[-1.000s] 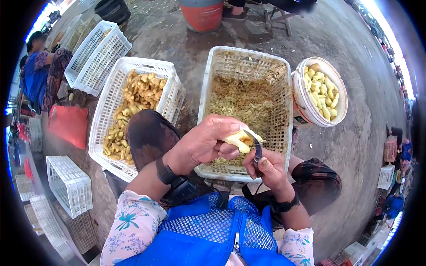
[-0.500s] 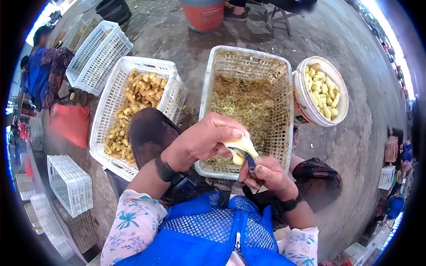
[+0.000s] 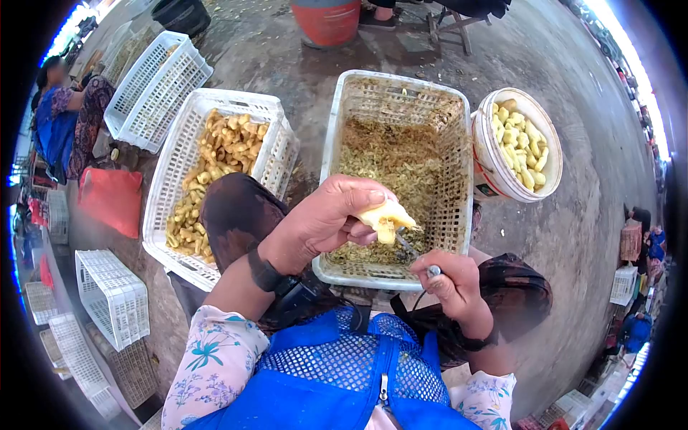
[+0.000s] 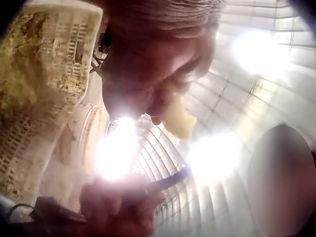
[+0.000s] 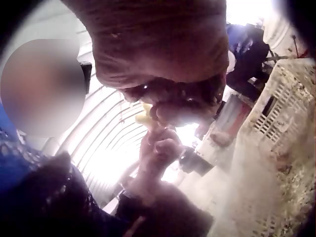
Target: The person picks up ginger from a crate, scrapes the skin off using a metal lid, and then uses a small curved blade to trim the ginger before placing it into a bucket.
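Pale ginger (image 3: 387, 216) mid-frame, gripped in left hand (image 3: 331, 216); right hand (image 3: 456, 283) curled round knife (image 3: 434, 271), blade near ginger's underside. Peeling seems under way; next stroke likely calls for edge laid against ginger.

Pale piece (image 5: 142, 120), probably ginger, slotted crate (image 5: 285, 101)

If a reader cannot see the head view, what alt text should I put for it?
A person's left hand holds a pale ginger piece over a stained crate of peelings, while the right hand grips a small bladed tool. A white crate of tan ginger roots stands on the left, a white bucket of paler pieces on the right.
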Motion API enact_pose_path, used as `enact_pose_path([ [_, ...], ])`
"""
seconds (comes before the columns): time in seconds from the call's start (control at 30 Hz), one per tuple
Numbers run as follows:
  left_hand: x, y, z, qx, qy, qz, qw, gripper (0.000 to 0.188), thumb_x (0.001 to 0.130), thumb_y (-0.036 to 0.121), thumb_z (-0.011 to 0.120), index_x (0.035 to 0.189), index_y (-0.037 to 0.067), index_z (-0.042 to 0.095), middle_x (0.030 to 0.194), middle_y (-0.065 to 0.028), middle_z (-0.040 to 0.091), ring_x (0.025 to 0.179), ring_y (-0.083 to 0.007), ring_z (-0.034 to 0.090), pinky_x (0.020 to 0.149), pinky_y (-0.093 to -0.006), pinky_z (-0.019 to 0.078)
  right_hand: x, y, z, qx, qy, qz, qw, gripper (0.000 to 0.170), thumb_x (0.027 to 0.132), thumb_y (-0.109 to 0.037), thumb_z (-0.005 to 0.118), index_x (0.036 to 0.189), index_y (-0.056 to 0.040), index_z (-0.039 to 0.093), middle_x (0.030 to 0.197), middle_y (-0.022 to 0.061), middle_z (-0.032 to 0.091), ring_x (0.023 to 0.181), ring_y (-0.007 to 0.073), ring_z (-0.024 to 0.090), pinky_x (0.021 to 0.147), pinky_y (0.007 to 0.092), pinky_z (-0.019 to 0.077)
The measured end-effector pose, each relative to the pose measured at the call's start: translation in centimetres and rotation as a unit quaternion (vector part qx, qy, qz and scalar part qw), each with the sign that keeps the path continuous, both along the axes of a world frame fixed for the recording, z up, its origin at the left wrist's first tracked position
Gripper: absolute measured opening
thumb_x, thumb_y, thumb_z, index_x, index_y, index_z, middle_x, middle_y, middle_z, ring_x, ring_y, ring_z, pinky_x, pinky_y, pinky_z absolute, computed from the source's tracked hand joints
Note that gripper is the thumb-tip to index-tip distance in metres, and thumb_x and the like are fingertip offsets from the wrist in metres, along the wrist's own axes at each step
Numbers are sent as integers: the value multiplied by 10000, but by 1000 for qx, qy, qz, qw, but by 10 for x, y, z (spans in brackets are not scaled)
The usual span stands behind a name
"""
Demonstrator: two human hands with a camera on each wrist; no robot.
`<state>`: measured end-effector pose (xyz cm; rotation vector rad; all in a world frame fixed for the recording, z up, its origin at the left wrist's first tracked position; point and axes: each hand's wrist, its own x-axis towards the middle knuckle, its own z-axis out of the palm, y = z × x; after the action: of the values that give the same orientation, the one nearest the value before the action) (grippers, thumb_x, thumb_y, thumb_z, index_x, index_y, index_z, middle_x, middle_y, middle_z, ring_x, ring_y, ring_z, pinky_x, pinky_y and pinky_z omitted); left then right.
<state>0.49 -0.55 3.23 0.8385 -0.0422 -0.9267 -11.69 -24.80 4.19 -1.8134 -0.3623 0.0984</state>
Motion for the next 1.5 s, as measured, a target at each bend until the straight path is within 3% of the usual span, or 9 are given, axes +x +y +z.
enact_pose_path([
  [0.13,0,1,2,-24,-14,1,1000,347,982,266,654,1097,-58,696,789,-89,675,568,-90,505,509,-268,412,-7,3,-14,15,48,-50,997,550,1049,-486,528,987,42,669,676,17,571,574,92,508,539,251,397],
  [0.43,-4,1,1,-33,14,11,999,348,982,268,667,1134,-44,690,842,-97,686,563,-84,463,507,-265,402,-11,23,-13,90,141,-38,985,547,1056,-488,515,1035,42,650,662,9,536,576,85,474,532,244,363],
  [0.6,-5,3,1,-40,-12,5,999,366,978,281,678,1141,-46,688,850,-102,691,561,-104,500,501,-266,420,-4,9,-14,218,255,77,939,479,1084,-417,478,1037,30,642,673,2,515,568,88,447,522,253,350],
  [0.83,-7,6,5,-32,-10,20,999,311,998,197,646,1178,-56,670,876,-139,697,563,-105,497,535,-271,426,2,3,-9,272,331,107,897,489,1075,-431,493,1029,32,642,675,13,527,579,98,477,527,272,377],
  [0.93,-5,5,5,-14,-34,21,999,345,975,251,665,1125,-58,699,875,-127,717,569,-97,529,525,-245,429,4,8,-11,43,141,45,988,416,1056,-367,519,1001,24,649,689,60,569,590,165,556,551,314,429],
  [1.03,-4,4,7,-10,-50,16,999,358,957,273,673,1079,-59,721,866,-112,730,565,-78,531,519,-224,419,11,13,-10,-30,-71,-42,996,424,1026,-368,524,965,29,659,667,37,551,571,137,513,527,301,392],
  [1.07,-5,4,7,-10,-49,13,999,354,954,271,672,1069,-59,724,862,-108,732,562,-71,525,518,-220,414,9,8,3,-7,-50,-27,998,350,1001,-292,524,959,28,660,680,67,577,570,188,558,541,328,429],
  [1.2,-4,1,7,6,-65,-6,998,331,947,254,667,1054,-53,732,842,-88,733,552,-56,511,506,-213,391,15,3,8,-71,-77,7,994,382,1014,-341,537,962,17,659,716,116,617,592,264,623,560,358,466],
  [1.5,-3,3,-2,-21,-42,-22,999,302,943,229,674,1040,-50,738,843,-77,733,544,-44,501,496,-199,367,12,4,-4,-90,-86,29,992,415,1018,-382,546,979,16,657,773,144,634,641,333,631,585,387,475],
])
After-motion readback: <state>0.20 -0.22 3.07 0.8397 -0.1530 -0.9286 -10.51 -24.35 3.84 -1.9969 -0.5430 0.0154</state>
